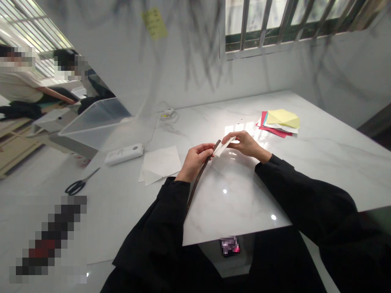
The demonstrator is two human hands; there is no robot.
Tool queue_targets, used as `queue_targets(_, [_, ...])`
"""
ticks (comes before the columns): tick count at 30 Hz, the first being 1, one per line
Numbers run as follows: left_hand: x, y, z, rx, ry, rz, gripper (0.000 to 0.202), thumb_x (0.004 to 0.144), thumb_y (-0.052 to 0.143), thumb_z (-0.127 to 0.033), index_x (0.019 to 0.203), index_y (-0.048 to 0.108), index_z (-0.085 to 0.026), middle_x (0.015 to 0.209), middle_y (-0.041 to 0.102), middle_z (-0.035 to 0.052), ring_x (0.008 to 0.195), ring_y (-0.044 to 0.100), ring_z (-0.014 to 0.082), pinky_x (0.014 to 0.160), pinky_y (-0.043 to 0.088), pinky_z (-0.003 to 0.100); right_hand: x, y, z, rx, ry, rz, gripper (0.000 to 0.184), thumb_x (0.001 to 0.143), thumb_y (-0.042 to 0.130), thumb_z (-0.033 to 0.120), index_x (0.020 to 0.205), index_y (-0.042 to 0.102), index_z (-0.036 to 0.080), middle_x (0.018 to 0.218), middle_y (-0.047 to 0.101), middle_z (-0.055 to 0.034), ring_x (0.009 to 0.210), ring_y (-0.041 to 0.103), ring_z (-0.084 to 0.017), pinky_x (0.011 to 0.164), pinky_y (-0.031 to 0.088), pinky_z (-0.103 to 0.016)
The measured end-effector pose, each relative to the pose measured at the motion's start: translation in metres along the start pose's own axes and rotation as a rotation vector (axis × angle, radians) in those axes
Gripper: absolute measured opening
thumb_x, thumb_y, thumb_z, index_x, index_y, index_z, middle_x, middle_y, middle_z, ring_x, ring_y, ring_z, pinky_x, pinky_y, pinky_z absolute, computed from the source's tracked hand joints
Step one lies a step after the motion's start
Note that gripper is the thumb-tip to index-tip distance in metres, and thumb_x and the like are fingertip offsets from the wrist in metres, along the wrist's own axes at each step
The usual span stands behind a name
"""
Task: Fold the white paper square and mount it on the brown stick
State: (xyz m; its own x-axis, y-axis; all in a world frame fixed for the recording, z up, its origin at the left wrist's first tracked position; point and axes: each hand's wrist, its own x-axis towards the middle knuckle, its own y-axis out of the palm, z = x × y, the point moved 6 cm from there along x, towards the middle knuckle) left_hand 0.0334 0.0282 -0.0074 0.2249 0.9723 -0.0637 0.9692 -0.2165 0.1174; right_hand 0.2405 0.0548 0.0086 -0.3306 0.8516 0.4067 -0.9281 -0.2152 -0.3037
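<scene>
My left hand (197, 159) is closed round a long dark strip (200, 176) that runs from my fingers down toward my left sleeve. My right hand (244, 143) pinches a small piece of white paper (222, 148) against the strip's upper end. Both hands hover just above the white marble table (320, 158), near its middle. Black sleeves cover both forearms.
White paper sheets (160, 163) lie left of my hands. A white remote-like device (124, 154), scissors (80, 184) and a clear plastic bin (97, 122) sit further left. Coloured paper (279, 122) is stacked at the back right. Two people are at the far left.
</scene>
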Motion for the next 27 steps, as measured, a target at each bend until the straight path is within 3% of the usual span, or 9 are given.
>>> queue_targets(9, [-0.002,0.004,0.002,-0.014,-0.028,0.050,0.036,0.072,0.092,-0.033,0.104,0.084,-0.019,0.102,0.080,0.0072,0.075,0.067,0.0130,0.076,0.053,0.030,0.001,-0.002,0.002,0.025,-0.005,-0.025,0.028,0.086,0.085,0.051,0.092,0.081,0.024,0.097,0.080,-0.0059,0.099,0.074,-0.026,0.102,0.055,-0.051])
queue_targets(20, [-0.004,0.007,-0.004,-0.010,-0.016,0.092,0.035,0.072,0.091,-0.032,0.102,0.084,-0.016,0.089,0.077,0.0050,0.073,0.063,0.0120,0.073,0.049,0.028,0.003,-0.002,-0.010,0.071,0.109,-0.010,0.041,0.077,0.089,0.056,0.092,0.081,0.019,0.095,0.080,-0.0076,0.094,0.074,-0.026,0.092,0.058,-0.044])
queue_targets(27, [-0.003,0.008,-0.003,-0.063,-0.031,0.153,0.038,0.073,0.092,-0.032,0.104,0.084,-0.014,0.089,0.077,0.0062,0.075,0.062,0.0125,0.073,0.048,0.027,0.001,0.003,-0.006,0.232,0.177,0.008,0.045,0.077,0.091,0.045,0.109,0.076,0.016,0.112,0.079,-0.0100,0.104,0.074,-0.027,0.095,0.059,-0.042])
